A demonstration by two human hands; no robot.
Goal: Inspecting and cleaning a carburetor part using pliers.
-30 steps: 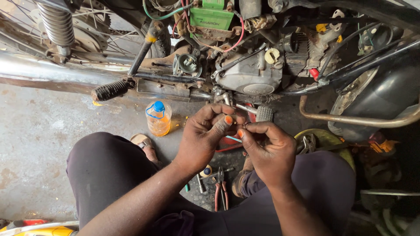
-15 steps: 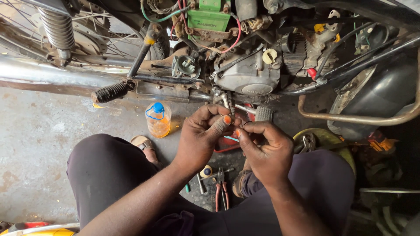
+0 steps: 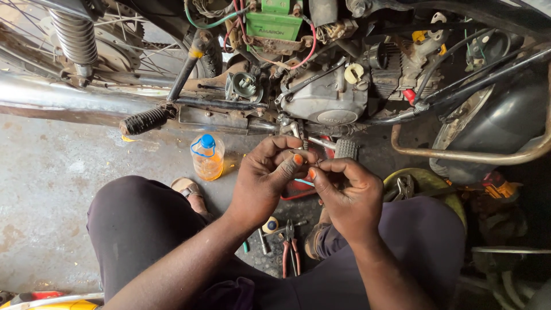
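— Orange nails meet over a tiny part; what do the hands hold?

— I see my left hand (image 3: 265, 181) and right hand (image 3: 343, 192) pinching a small part (image 3: 306, 166), too small to identify, just below the motorcycle engine (image 3: 324, 100). It isn't fitted yet; pliers (image 3: 290, 252) lie unused below.

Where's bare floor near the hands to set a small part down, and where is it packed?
Free: concrete floor left of the plastic bottle, between the exhaust pipe and the left knee. Crowded: under the left hand and right hand, pliers and small tools fill the gap; right, a yellow bowl holds tools.
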